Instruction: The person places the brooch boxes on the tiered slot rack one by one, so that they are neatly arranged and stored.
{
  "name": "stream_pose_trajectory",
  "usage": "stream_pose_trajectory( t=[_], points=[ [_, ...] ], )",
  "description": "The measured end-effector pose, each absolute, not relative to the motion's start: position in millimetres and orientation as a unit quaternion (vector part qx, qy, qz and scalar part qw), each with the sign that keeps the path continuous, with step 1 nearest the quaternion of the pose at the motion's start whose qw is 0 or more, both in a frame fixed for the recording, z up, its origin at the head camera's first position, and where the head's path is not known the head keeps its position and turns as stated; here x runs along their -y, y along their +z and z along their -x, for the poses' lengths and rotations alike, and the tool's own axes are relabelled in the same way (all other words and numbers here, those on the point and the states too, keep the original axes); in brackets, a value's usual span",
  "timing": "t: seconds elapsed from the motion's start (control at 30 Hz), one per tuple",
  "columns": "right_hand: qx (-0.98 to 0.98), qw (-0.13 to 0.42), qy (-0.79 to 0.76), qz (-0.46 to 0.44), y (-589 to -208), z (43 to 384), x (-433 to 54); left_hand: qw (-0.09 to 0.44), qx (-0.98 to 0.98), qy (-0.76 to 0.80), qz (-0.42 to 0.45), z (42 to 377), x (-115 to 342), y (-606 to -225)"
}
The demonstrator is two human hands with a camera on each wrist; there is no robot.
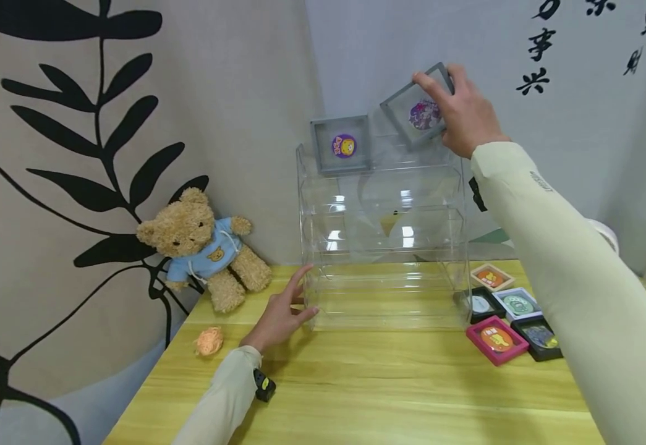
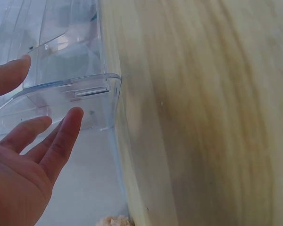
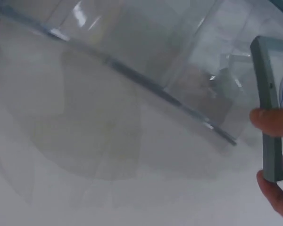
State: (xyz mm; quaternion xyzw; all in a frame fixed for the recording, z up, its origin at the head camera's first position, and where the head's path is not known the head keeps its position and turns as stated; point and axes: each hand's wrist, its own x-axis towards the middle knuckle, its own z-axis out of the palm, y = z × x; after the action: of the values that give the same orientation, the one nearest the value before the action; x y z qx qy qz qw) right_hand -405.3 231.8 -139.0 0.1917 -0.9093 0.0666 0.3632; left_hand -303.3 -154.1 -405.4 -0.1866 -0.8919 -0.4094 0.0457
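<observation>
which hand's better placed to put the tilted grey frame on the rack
Likely the right hand: it grips the tilted frame near the top of the rack; the left hand is lower.

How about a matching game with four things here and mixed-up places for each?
1. Fluffy brown teddy bear in blue top
2. Gray square frame with yellow-and-purple disc
3. Gray square frame with mottled purple disc
4. Bright pink square frame

A. Beside other square frames on the table
B. In the right hand
C. In front of the black leaf pattern
D. At the clear plastic rack's top

Pairs: 1-C, 2-D, 3-B, 4-A
</observation>
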Motion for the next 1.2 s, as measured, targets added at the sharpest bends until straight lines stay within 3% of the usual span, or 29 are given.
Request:
stream_pose_trajectory(
  t=[0.2, 0.5, 0.7, 1.0, 1.2],
  points=[
    [0.899, 0.382, -0.074, -0.201, -140.8, 412.1, -223.6, 0.048, 0.889, -0.411, 0.194, 304.2, 153.8, -405.9],
    [0.892, 0.357, -0.166, -0.222, -146.9, 412.1, -209.7, 0.055, 0.889, -0.412, 0.192, 303.5, 153.0, -406.5],
    [0.914, 0.320, -0.115, -0.220, -146.8, 416.4, -211.3, 0.056, 0.890, -0.412, 0.188, 301.5, 154.1, -405.2],
    [0.959, 0.184, 0.096, -0.195, -150.9, 417.7, -226.0, 0.058, 0.889, -0.413, 0.190, 301.5, 151.0, -407.2],
    [0.951, 0.190, 0.140, -0.199, -154.2, 414.9, -230.8, 0.058, 0.891, -0.411, 0.186, 301.9, 150.4, -407.1]
  ],
)
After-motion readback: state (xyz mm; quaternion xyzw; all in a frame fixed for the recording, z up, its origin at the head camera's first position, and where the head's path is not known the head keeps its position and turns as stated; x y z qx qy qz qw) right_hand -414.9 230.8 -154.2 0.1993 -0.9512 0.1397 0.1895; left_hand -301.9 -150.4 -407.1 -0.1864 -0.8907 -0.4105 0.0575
